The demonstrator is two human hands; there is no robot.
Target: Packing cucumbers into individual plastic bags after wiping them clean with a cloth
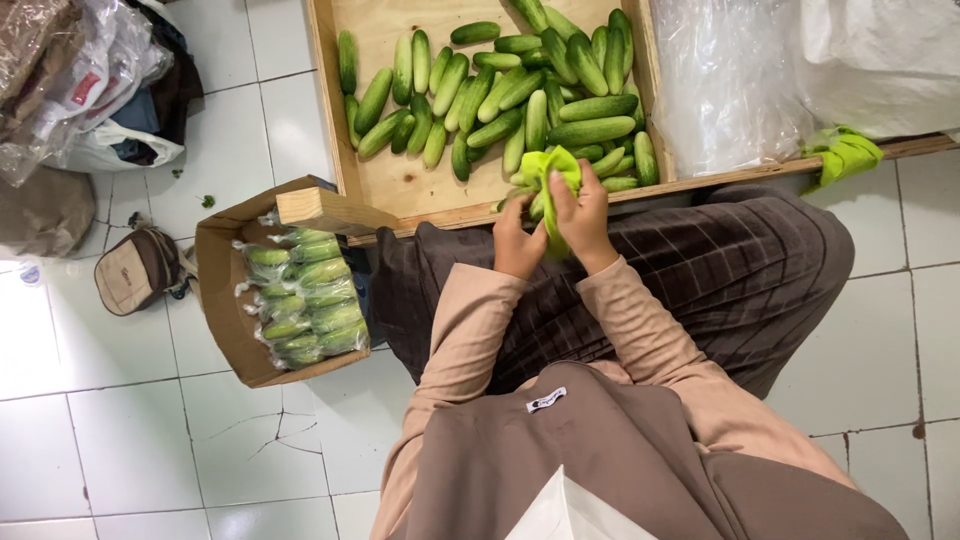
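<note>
A cucumber (537, 205) is clasped in a green cloth (553, 175) by both the left hand (517, 243) and right hand (582, 215), at the wooden tray (400, 185) edge, apparently for wiping.

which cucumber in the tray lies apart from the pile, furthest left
The upright cucumber against the left wall of the tray; bare wood separates it from the others, which lie bunched together toward the right.

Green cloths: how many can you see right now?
2. One green cloth is held in both hands, left hand and right hand, at the tray edge; another cloth lies on the right rail. Others may be hidden.
</note>
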